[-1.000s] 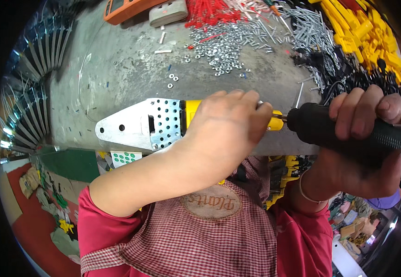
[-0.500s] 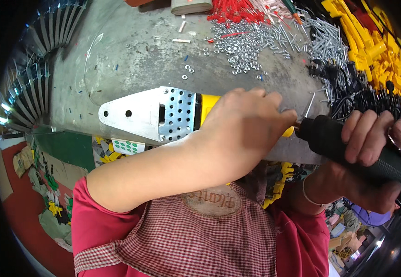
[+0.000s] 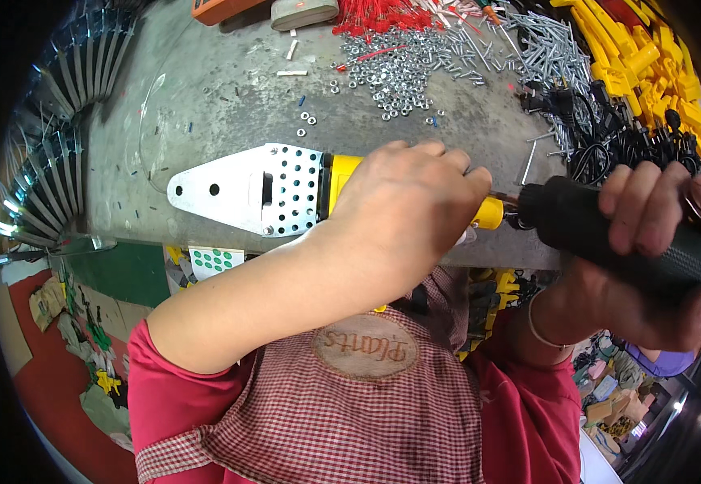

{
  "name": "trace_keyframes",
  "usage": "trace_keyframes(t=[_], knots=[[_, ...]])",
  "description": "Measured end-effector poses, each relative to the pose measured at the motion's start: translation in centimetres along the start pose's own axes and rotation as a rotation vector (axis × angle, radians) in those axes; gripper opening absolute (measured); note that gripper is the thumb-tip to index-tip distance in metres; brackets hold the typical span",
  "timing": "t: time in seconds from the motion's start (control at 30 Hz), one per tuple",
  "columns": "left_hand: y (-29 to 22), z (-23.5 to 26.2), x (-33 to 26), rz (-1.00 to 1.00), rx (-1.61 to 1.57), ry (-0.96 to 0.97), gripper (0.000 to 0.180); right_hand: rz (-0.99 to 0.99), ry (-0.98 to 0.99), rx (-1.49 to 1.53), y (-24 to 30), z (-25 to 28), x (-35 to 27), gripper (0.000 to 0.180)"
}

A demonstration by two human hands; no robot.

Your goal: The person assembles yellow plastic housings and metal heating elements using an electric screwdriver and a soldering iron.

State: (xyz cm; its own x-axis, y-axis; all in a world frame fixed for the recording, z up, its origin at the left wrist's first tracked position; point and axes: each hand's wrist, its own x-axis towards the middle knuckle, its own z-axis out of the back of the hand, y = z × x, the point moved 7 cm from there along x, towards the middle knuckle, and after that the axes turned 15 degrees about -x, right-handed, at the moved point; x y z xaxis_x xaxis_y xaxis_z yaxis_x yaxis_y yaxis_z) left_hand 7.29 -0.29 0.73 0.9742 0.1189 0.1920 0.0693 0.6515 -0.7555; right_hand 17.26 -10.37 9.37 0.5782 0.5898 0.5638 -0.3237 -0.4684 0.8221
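Observation:
My left hand (image 3: 407, 202) is closed around the yellow handle (image 3: 344, 179) of a tool lying over the bench's near edge. From that handle, a flat tapered metal plate (image 3: 237, 189) with a perforated metal section (image 3: 295, 192) points left. My right hand (image 3: 645, 230) grips a black power screwdriver (image 3: 560, 211), fingers wrapped over its body. Its thin bit (image 3: 505, 196) points left at the yellow handle's right end (image 3: 490, 214), close to my left fingers. Whether the bit sits on a screw is hidden. Most of the handle is covered by my left hand.
Loose nuts (image 3: 391, 81), long screws (image 3: 556, 60) and red pieces (image 3: 382, 14) are heaped at the far side. Black power cords (image 3: 600, 133) and yellow plastic housings (image 3: 633, 64) pile up at the right. Stacked metal plates (image 3: 84, 64) stand along the left edge.
The whole view has shifted a little, so bench items appear farther left and higher. Both hands keep their grips, and the screwdriver stays at the handle's end.

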Motion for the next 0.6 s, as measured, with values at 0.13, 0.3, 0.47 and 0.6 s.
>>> trace_keyframes(t=[0.13, 0.3, 0.47, 0.6], knots=[[-0.4, 0.0, 0.2, 0.000, 0.019, 0.053, 0.034, 0.003, 0.128, 0.020, -0.6, -0.8, 0.2, 0.066], [-0.2, -0.5, 0.4, 0.008, -0.011, 0.091, 0.034, 0.059, 0.430, -0.099, 0.0, -1.3, 0.4, 0.081], [-0.3, -0.4, 0.4, -0.003, -0.048, 0.071, 0.034, -0.015, 0.501, -0.146, -0.3, -1.5, 0.6, 0.079], [-0.5, -0.2, 0.1, -0.021, -0.012, 0.045, 0.033, -0.071, 0.581, -0.128, -0.2, -1.9, 1.0, 0.076]])
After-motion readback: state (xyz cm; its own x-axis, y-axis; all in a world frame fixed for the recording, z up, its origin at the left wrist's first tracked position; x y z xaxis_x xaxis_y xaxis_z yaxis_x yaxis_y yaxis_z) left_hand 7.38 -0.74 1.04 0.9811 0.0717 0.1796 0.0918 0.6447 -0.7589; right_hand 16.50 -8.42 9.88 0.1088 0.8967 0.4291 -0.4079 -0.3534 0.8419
